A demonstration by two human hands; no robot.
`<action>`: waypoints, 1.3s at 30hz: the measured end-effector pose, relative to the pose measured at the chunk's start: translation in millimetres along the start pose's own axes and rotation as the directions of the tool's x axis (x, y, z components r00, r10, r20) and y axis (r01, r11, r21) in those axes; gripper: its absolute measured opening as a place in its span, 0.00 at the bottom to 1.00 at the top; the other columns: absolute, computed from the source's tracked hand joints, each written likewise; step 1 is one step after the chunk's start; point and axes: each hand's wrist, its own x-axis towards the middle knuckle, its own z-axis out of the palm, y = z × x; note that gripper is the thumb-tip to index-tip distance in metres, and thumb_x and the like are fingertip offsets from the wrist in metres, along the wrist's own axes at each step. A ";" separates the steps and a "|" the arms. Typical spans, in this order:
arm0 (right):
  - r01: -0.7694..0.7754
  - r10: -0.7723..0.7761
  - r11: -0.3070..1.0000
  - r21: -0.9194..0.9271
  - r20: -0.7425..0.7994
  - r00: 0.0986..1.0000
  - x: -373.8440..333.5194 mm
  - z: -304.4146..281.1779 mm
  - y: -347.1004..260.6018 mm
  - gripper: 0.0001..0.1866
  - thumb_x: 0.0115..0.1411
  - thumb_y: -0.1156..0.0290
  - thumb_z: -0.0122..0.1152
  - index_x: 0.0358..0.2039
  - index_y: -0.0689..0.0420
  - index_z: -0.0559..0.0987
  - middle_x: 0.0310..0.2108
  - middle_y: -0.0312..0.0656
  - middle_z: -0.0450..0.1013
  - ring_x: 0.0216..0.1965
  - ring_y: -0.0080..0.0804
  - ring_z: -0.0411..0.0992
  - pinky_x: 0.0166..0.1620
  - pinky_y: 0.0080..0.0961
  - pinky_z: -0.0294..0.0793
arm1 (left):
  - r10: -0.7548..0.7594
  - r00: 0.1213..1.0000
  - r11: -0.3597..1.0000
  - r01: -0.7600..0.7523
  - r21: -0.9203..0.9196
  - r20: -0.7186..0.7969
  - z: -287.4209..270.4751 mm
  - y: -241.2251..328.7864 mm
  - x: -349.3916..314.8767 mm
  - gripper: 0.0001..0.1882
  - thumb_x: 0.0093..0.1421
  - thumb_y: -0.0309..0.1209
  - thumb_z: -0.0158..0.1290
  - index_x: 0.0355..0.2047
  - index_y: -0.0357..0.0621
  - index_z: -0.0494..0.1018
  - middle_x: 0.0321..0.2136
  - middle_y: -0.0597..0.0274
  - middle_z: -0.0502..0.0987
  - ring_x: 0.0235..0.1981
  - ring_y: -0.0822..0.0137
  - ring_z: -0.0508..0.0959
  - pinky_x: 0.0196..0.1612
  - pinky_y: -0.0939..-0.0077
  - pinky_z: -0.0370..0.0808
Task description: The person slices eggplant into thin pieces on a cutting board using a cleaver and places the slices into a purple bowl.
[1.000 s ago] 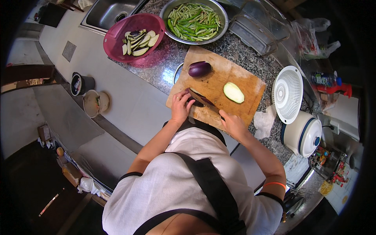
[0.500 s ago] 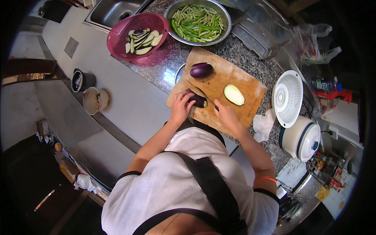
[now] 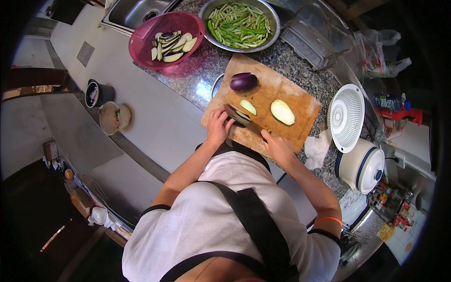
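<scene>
On a wooden cutting board (image 3: 303,103), my left hand (image 3: 218,129) steadies a dark purple eggplant piece (image 3: 238,124) with its fingertips. My right hand (image 3: 279,146) is closed round the handle of a kitchen knife (image 3: 251,124). Its blade lies across the piece, close to my left fingers, and hides much of it. A thin pale eggplant slice (image 3: 248,107) rests just beyond the blade. Farther right lies a larger eggplant piece (image 3: 282,112), pale cut face up. Toward the board's far left sits another purple eggplant (image 3: 244,82).
Beyond the board stand a pink bowl (image 3: 137,47) of eggplant slices and a metal basin (image 3: 277,29) of cut green beans. At the right are a white colander (image 3: 346,117), a rice cooker (image 3: 359,165) and a crumpled white cloth (image 3: 317,149). A sink (image 3: 134,13) is at far left.
The knife has come down across the eggplant piece under my left hand, its blade now nearly lengthwise over it. A thin slice has appeared on the board beyond the blade.
</scene>
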 end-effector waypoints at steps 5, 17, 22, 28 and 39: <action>0.001 -0.001 0.998 0.070 -0.003 1.000 21.7 13.4 -4.0 0.14 0.55 0.71 0.52 0.42 0.51 0.64 0.26 0.53 0.72 0.30 0.56 0.72 0.29 0.50 0.69 | -0.038 0.998 0.999 0.038 0.013 0.040 -1.3 1.9 -0.8 0.12 0.46 0.31 0.61 0.32 0.43 0.74 0.40 0.57 0.73 0.42 0.53 0.69 0.45 0.65 0.69; -0.049 0.057 0.990 0.133 -0.053 0.997 28.9 8.8 0.3 0.16 0.55 0.71 0.52 0.45 0.51 0.64 0.26 0.53 0.72 0.30 0.57 0.71 0.31 0.49 0.68 | 0.023 1.000 1.000 -0.023 0.021 -0.002 -1.9 5.3 4.2 0.14 0.46 0.30 0.61 0.35 0.44 0.74 0.39 0.57 0.73 0.41 0.54 0.69 0.44 0.66 0.69; 0.027 -0.023 0.997 0.073 -0.044 0.999 -1.0 4.1 0.6 0.14 0.55 0.71 0.52 0.42 0.51 0.63 0.28 0.53 0.72 0.31 0.56 0.71 0.31 0.50 0.68 | 0.008 1.000 1.000 -0.008 0.011 -0.016 0.1 1.7 0.5 0.15 0.44 0.27 0.61 0.34 0.40 0.72 0.40 0.56 0.72 0.41 0.53 0.69 0.44 0.66 0.69; -0.022 0.021 0.998 0.063 0.022 1.000 -3.5 4.8 3.7 0.14 0.55 0.73 0.52 0.41 0.52 0.63 0.27 0.53 0.72 0.32 0.56 0.71 0.31 0.50 0.69 | -0.003 1.000 1.000 0.002 -0.013 -0.018 1.1 0.7 -1.9 0.13 0.45 0.29 0.62 0.31 0.40 0.72 0.39 0.57 0.72 0.41 0.53 0.69 0.43 0.66 0.69; -0.064 0.072 0.987 0.149 -0.048 0.996 50.0 24.0 -4.7 0.14 0.55 0.71 0.53 0.42 0.51 0.65 0.25 0.53 0.72 0.31 0.57 0.71 0.32 0.50 0.68 | 0.003 1.000 1.000 -0.004 -0.004 -0.012 1.5 2.0 0.7 0.15 0.45 0.29 0.62 0.34 0.42 0.73 0.38 0.57 0.72 0.40 0.54 0.70 0.42 0.67 0.70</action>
